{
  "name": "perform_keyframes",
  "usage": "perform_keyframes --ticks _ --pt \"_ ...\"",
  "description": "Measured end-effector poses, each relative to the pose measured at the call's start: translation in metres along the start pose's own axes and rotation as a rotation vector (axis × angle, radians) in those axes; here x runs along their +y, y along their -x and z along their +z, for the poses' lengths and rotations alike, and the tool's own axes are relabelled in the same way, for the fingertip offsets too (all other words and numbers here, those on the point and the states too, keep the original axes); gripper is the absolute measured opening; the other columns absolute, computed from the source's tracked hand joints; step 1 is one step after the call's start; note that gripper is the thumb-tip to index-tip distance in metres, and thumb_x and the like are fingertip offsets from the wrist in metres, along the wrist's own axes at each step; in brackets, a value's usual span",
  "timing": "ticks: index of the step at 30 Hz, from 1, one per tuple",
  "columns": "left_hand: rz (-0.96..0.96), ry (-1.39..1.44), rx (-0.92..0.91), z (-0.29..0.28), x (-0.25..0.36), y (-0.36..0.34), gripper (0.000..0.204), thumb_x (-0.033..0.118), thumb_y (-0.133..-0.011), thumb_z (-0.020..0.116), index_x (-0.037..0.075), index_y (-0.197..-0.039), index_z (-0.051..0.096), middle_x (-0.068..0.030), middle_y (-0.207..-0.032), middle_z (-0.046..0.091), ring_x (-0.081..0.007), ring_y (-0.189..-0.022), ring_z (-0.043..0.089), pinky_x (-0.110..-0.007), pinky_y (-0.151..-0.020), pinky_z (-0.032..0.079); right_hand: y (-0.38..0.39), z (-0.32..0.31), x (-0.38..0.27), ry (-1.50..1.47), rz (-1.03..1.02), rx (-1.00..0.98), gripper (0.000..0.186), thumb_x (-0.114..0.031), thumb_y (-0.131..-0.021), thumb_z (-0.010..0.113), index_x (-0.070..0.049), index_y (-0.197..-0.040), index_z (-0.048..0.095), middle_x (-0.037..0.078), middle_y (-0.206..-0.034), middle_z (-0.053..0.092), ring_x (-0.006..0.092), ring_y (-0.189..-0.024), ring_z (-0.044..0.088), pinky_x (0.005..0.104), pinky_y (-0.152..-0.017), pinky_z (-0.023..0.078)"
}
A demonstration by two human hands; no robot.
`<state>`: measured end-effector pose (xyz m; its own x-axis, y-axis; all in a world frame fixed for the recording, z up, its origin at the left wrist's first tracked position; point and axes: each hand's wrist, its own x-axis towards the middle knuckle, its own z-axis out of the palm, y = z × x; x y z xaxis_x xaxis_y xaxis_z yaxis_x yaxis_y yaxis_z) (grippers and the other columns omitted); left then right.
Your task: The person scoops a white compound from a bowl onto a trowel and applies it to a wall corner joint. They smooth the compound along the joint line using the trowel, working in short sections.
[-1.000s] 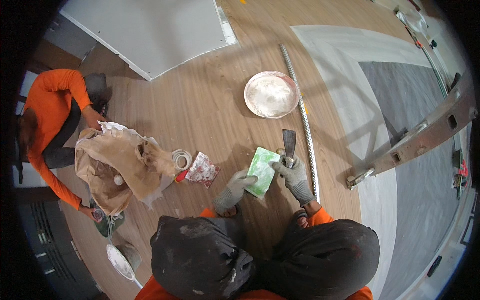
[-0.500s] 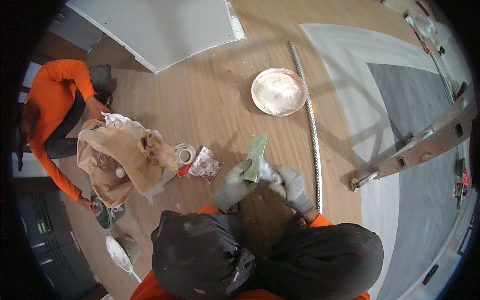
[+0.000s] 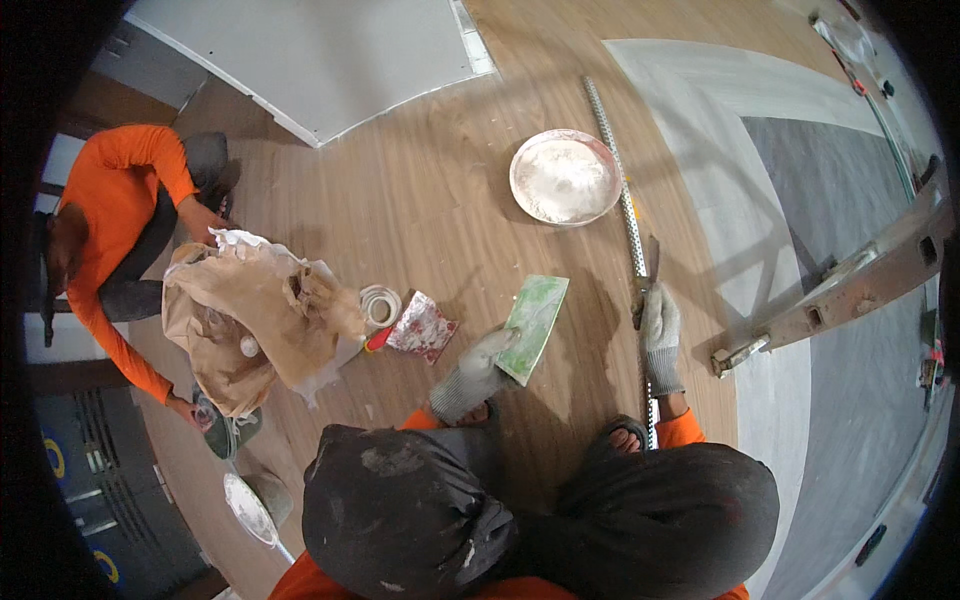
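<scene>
Looking straight down in the head view: holding a green board (image 3: pixel 535 325) in the gloved left hand (image 3: pixel 475 370), pinching it by its near left edge, with thumb laid across the white-smeared green face. Located in front of the knees, that board, tilted and held out over the wood-look floor (image 3: pixel 440 230). Across to the right hand (image 3: pixel 660 335), gloved too: closed around a scraper (image 3: pixel 653 262), seen nearly edge-on with blade pointing away from the body, in line with a dotted metal strip (image 3: pixel 609 145); cannot tell whether touching that strip or just above it. Farther out, right beside the strip, resting on the floor: a round pinkish bowl (image 3: pixel 612 180) with white material inside. Over on the left, lying close together: a red-and-white mottled piece (image 3: pixel 423 327), a red handle (image 3: pixel 378 340) and a pale roll (image 3: pixel 380 291), next to crumpled brown paper (image 3: pixel 215 300). Beyond, reaching around that paper in orange sleeves, a co-worker (image 3: pixel 120 210). For markings, try the lower left: yellow-and-blue rings (image 3: pixel 52 455) on a dark panel (image 3: pixel 90 430), along with pale streaks too small to read.
</scene>
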<state>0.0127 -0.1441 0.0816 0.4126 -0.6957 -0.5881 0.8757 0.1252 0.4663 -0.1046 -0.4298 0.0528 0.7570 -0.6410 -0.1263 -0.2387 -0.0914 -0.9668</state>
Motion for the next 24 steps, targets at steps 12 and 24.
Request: perform_keyframes --ticks 12,24 --pt "0.073 -1.183 0.025 -0.005 -0.01 -0.027 0.038 0.031 -0.101 0.064 0.002 -0.125 0.067 -0.0088 -0.101 0.074 -0.0175 -0.092 0.069 -0.034 -0.083 0.054 0.039 0.058 0.004 -0.34 0.29 -0.162 0.027 -0.017 -0.099 0.068 -0.002 -0.122 0.066 -0.005 -0.078 0.057 0.0052 -0.064 0.051 0.0228 -0.057 0.042" --pt "0.362 -1.769 0.549 -0.118 0.028 0.042 0.034 0.032 -0.099 0.064 0.008 -0.122 0.066 -0.018 -0.113 0.069 -0.0358 -0.108 0.067 -0.046 -0.092 0.052 0.063 0.028 0.063 0.073 0.358 -0.229 0.028 -0.017 -0.099 0.066 0.0 -0.122 0.067 -0.001 -0.088 0.063 0.0073 -0.077 0.055 0.0265 -0.068 0.047"
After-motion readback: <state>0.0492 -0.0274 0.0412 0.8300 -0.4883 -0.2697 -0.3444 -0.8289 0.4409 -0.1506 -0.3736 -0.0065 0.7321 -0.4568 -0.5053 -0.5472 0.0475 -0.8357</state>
